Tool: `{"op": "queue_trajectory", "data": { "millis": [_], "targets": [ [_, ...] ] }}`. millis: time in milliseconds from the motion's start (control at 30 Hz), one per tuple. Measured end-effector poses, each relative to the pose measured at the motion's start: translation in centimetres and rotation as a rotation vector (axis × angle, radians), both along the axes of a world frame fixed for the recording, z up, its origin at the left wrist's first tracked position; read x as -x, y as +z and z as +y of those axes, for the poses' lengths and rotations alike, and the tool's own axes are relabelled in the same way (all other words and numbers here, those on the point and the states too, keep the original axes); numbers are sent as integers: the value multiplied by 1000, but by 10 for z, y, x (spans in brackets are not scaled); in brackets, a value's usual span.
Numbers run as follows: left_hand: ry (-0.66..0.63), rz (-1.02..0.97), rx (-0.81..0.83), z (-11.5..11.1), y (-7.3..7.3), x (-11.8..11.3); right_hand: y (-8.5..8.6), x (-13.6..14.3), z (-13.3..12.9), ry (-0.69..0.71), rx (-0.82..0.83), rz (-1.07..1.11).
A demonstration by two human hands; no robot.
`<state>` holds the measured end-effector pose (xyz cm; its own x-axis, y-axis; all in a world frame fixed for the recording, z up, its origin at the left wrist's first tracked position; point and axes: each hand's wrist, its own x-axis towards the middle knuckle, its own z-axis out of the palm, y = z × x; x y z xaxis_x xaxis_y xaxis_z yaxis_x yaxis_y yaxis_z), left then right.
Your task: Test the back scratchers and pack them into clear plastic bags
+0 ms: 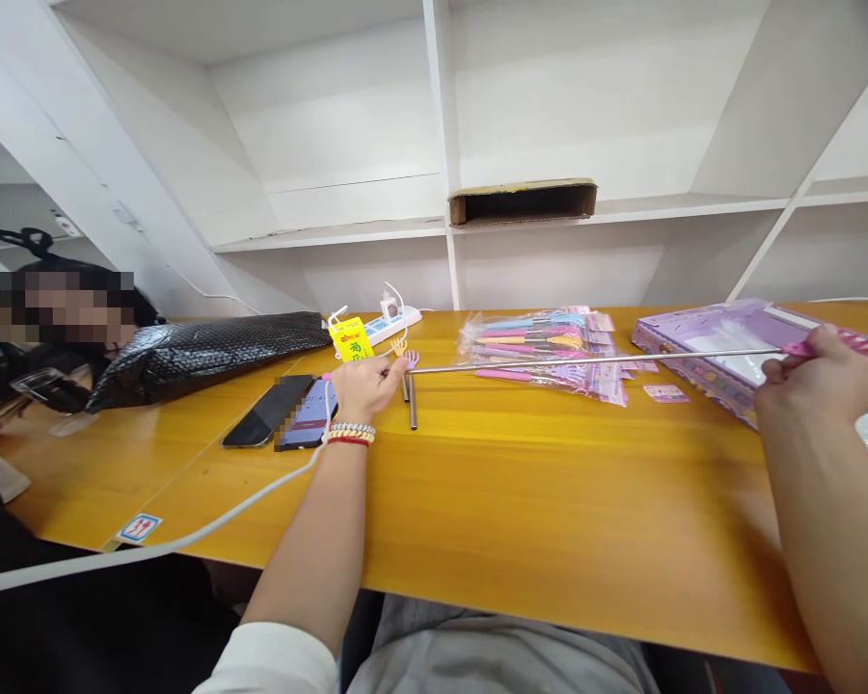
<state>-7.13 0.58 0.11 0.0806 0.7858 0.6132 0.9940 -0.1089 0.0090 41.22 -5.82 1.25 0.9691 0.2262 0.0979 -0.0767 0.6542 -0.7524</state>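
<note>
A telescopic back scratcher (550,362) is stretched out level above the table between my two hands. My left hand (366,387) is closed round its handle end, with a bit of pink showing beside the fist. My right hand (825,371) grips the other end at the pink claw head, whose prongs stick out past the fingers. Just behind my left hand are a yellow claw head (399,349) and a purple one, with short metal rods (413,403) below; my hand partly hides them. Clear bags of colourful back scratchers (542,339) lie behind the stretched rod.
A purple box (701,333) stands at right, near a small printed card (665,393). Two phones (269,413) lie left of my left hand, with a white cable (246,501) crossing. Behind are a yellow packet (352,339) and a power strip (394,326). A person with a black bag (209,355) is at left.
</note>
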Motion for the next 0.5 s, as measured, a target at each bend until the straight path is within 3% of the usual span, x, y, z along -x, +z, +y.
{"op": "queue_trajectory", "data": {
  "millis": [167,367,500],
  "targets": [
    [17,-25,-53,1,-1,-2,-5,0,5,-11,51,-3],
    [43,-30,-93,5,-4,-7,-11,-2,12,-136,110,6],
    [61,-62,-76,5,-3,-7,-6,5,11,-102,108,-21]
  ]
}}
